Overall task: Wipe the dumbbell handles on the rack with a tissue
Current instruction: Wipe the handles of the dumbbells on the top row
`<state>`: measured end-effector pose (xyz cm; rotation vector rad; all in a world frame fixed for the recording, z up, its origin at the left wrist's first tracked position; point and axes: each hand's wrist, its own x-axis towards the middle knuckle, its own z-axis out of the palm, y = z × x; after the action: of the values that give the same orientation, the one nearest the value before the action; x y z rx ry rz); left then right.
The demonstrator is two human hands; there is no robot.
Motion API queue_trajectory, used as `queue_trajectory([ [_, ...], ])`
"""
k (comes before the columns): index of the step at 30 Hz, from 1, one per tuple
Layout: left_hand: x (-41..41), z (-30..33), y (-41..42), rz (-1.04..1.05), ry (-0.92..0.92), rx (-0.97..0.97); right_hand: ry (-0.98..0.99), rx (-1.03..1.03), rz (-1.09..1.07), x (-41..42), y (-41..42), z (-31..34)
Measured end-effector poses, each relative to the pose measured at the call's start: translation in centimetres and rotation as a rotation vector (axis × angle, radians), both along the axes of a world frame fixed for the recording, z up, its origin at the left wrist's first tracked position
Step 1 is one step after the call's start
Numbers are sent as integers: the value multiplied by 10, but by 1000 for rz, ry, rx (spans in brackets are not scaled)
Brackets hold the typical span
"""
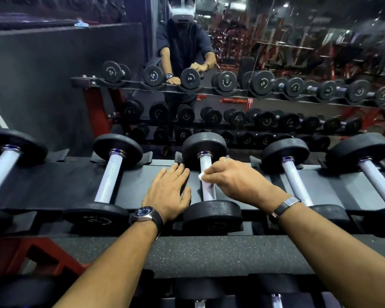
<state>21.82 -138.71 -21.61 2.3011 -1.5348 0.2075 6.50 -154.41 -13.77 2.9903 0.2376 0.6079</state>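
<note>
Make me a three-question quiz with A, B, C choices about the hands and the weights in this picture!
1. Where does the left hand rest?
A. flat on the rack beside the middle dumbbell
B. on the floor
C. on the mirror

2. What colour is the tissue?
A. red
B. white
C. green

3. What is the right hand doing?
A. hanging free
B. lifting a dumbbell off the rack
C. holding the tissue against the dumbbell's handle

Answers: 1 A, its straight fingers lie on the black shelf. 2 B, a white wad shows at the fingers. 3 C, the fingers curl over the handle with the tissue.
</note>
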Motion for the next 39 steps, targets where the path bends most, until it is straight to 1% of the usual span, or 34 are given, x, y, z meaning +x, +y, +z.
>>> queue_trajectory([
  [3, -2, 0, 1, 1, -1, -2, 73, -29, 69, -6, 3, -2],
  [6, -1, 2, 1, 2, 1, -3, 16, 15, 31, -11, -2, 1],
  [8, -3, 2, 1, 4, 4, -3, 66, -13, 54, -11, 0, 2],
  [11, -3, 3, 2, -2, 6, -11, 140, -43, 145, -14, -2, 9],
  [13, -2, 2, 1, 1, 1, -12, 119, -32, 109, -10, -9, 16],
  [16, -2, 2, 1, 6, 13, -9, 37, -8, -60, 13, -14, 16],
  [18, -2, 2, 1, 10, 22, -17, 45, 20, -149, 25, -12, 12],
  [21, -3, 2, 2, 6, 24, -23, 72, 58, -165, 25, -6, 9],
  [24, -2, 2, 2, 2, 26, -15, 108, 125, -121, 12, 1, 13],
  [28, -2, 1, 2, 6, 24, -14, 251, 268, -12, -6, 6, 20],
  [30, -2, 0, 2, 8, 17, -23, 331, 385, 20, -12, 10, 22],
  [32, -2, -1, 2, 14, 8, -25, 398, 477, 14, -18, 9, 24],
  [34, -2, -1, 2, 16, 10, -29, 449, 583, -46, -24, 5, 24],
  [35, -2, -1, 2, 14, 13, -30, 431, 665, -95, -27, 1, 21],
  [36, -2, -1, 2, 12, 16, -34, 364, 782, -157, -29, -2, 15],
  [38, -2, -1, 1, 10, 16, -40, 101, 1076, -311, -27, -4, -3],
  [39, -2, -1, 2, 11, 14, -42, -47, 1173, -401, -23, -4, -15],
])
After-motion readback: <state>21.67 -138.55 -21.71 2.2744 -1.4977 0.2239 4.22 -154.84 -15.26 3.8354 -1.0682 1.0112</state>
